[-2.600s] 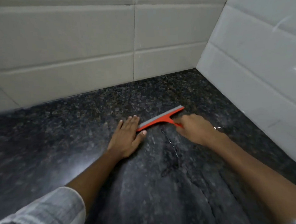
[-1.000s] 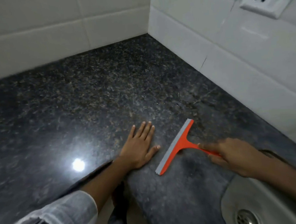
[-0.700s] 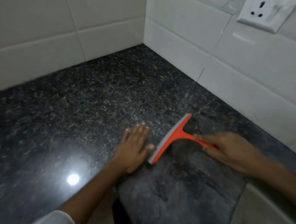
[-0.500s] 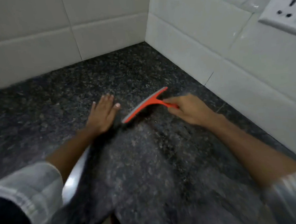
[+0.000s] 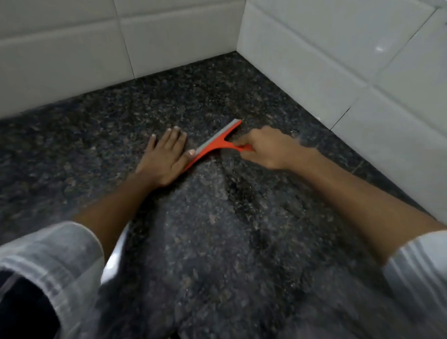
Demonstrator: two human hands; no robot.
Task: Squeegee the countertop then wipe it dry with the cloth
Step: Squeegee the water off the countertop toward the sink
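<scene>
An orange squeegee point(image 5: 216, 143) with a grey rubber blade lies blade-down on the dark speckled granite countertop point(image 5: 221, 247), angled from lower left to upper right. My right hand point(image 5: 268, 149) grips its orange handle. My left hand point(image 5: 164, 157) rests flat on the counter, fingers apart, its thumb touching the blade's left end. A streak of water trails on the stone below the squeegee. No cloth is in view.
White tiled walls point(image 5: 341, 72) meet in a corner at the back right, close to the squeegee's far end. The counter's front edge shows as a pale strip point(image 5: 115, 255) under my left forearm. White sleeves point(image 5: 46, 269) cover both upper arms.
The squeegee and both hands have moved away from the sink side toward the wall corner. The sink and wall socket have left the view. My right hand stays on the handle.
</scene>
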